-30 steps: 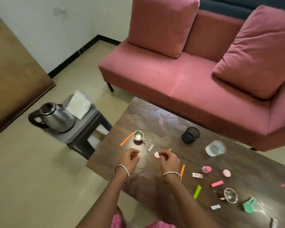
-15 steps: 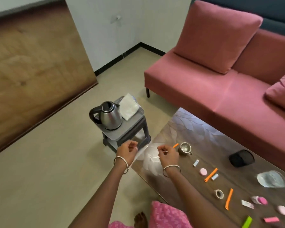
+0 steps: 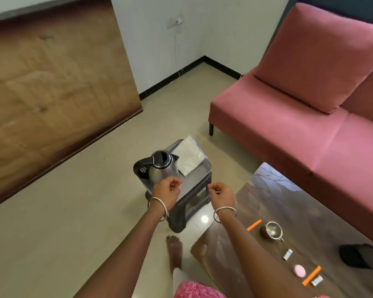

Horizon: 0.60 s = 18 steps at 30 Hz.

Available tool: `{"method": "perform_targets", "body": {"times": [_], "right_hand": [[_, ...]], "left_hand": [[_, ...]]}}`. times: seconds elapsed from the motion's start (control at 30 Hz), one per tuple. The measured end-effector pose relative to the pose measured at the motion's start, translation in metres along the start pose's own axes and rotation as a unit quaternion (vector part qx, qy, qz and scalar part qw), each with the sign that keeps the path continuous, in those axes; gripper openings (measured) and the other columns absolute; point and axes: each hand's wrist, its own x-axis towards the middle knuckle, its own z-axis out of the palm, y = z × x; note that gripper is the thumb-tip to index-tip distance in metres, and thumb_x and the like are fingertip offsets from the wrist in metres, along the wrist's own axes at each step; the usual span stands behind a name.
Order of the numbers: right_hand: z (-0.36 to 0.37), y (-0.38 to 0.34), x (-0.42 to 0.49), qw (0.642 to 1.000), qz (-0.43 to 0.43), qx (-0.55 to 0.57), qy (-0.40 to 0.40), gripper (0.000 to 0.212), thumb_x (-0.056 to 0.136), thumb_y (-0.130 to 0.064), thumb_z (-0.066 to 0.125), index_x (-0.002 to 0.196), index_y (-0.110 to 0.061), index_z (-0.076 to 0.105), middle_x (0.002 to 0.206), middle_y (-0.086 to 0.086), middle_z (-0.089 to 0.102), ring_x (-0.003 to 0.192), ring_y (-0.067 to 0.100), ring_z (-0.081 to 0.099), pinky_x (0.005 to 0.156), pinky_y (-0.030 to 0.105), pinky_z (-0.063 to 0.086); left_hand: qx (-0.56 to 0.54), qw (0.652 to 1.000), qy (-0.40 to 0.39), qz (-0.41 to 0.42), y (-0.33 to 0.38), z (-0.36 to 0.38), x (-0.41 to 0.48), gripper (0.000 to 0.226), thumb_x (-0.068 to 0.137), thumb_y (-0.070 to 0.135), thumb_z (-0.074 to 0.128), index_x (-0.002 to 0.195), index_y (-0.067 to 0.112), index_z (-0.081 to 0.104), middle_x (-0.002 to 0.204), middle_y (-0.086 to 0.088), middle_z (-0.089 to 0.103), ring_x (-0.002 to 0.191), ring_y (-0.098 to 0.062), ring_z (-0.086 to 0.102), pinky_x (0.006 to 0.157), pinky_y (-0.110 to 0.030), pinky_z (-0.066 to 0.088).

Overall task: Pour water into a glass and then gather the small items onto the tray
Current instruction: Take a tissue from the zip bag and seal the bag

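- Our left grip (image 3: pixel 166 192), clenched, hovers near the kettle (image 3: pixel 163 167) on the stool (image 3: pixel 179 220).
- Our right grip (image 3: pixel 221 195) is curled; we cannot tell if it pinches anything.
- Small items (image 3: pixel 299 271) lie on the tabletop (image 3: pixel 278 196).

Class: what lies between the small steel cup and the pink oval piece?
In the head view, one small silver-white cylinder lies between the steel cup and the pink oval piece, touching neither.
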Motion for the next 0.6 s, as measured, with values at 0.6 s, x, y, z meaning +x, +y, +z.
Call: {"method": "perform_targets", "body": {"times": [0.6], "right_hand": [[0.104, -0.033, 0.229, 0.958, 0.283, 0.029, 0.027, 0.026, 0.090, -0.028, 0.060, 0.108, -0.013, 0.073, 0.106, 0.010, 0.072, 0.102, 0.032, 0.064, 0.096, 0.037, 0.051]], "left_hand": [[0.031, 0.999, -0.032, -0.001, 0.001, -0.036, 0.238, 0.020, 0.087, 0.009, 0.061, 0.100, 0.019, 0.072, 0.091, 0.004, 0.072, 0.089, -0.011, 0.068, 0.090, -0.031, 0.055]]}}
